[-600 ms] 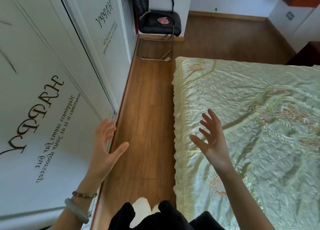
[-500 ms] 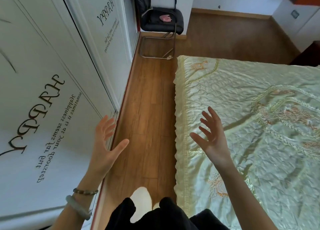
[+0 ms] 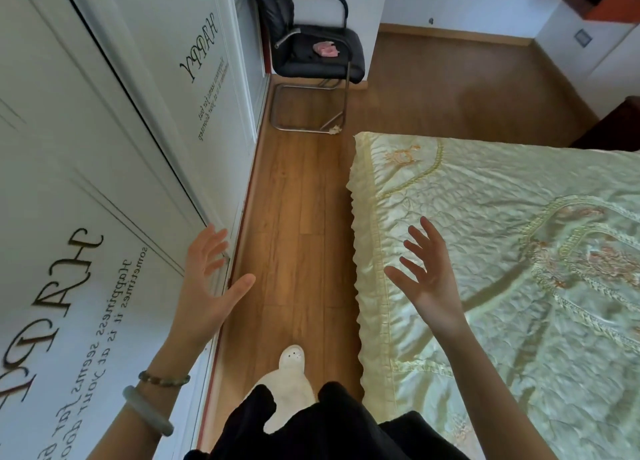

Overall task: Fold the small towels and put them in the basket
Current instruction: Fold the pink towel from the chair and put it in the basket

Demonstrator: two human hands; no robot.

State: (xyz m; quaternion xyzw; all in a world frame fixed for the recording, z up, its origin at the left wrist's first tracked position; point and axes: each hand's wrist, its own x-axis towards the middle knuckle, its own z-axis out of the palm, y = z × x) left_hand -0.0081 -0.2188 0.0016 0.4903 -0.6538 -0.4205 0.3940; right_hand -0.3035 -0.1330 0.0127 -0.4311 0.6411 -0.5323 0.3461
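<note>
My left hand [image 3: 204, 283] is raised with fingers spread, holding nothing, in front of the white wardrobe door. My right hand [image 3: 426, 276] is also open and empty, palm turned inward, above the left edge of the bed. A small pink cloth [image 3: 325, 49], perhaps a towel, lies on the seat of the black chair [image 3: 322, 57] far ahead. No basket is in view.
A pale green quilted bedspread [image 3: 502, 251] covers the bed on the right. White wardrobe doors [image 3: 86, 182] with lettering line the left. A narrow wooden floor strip [image 3: 294, 234] runs between them to the chair. My white slipper [image 3: 292, 366] shows below.
The view has moved forward along the floor strip and the chair is closer. Both hands stay raised and open in much the same pose.
</note>
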